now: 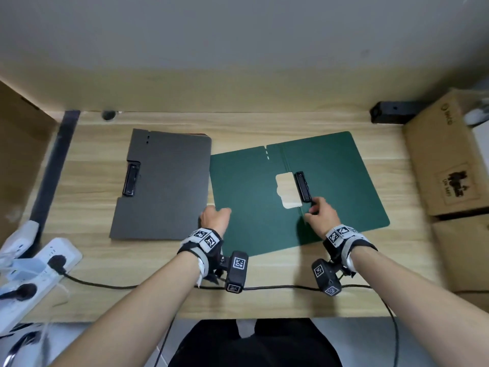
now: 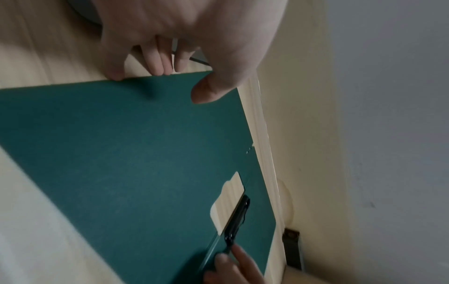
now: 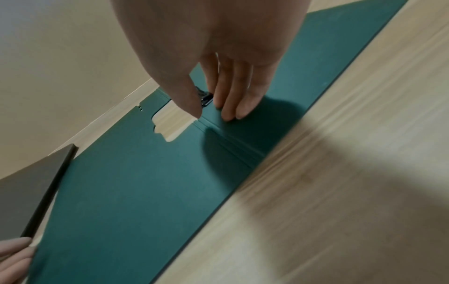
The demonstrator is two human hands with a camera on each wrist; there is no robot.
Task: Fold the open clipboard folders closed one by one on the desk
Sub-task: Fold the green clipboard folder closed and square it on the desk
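A dark green clipboard folder [image 1: 251, 202] lies open and flat on the desk [image 1: 264, 123], its black clip [image 1: 302, 186] beside the spine. My left hand [image 1: 214, 214] pinches the outer edge of the folder's left cover: in the left wrist view the thumb [image 2: 209, 90] lies on top and the fingers [image 2: 155, 65] curl at the edge. My right hand [image 1: 315, 207] rests at the spine by the clip's near end, and its fingers [image 3: 233, 107] press on the right panel. A grey folder [image 1: 164, 181] lies closed to the left, its clip [image 1: 131, 180] on top.
Cardboard boxes [image 1: 444, 160] stand along the desk's right side. White power strips [image 1: 39, 271] with plugs sit at the front left. A black cable [image 1: 264, 288] runs along the front edge. A black bracket [image 1: 389, 115] sits at the back right, against the wall.
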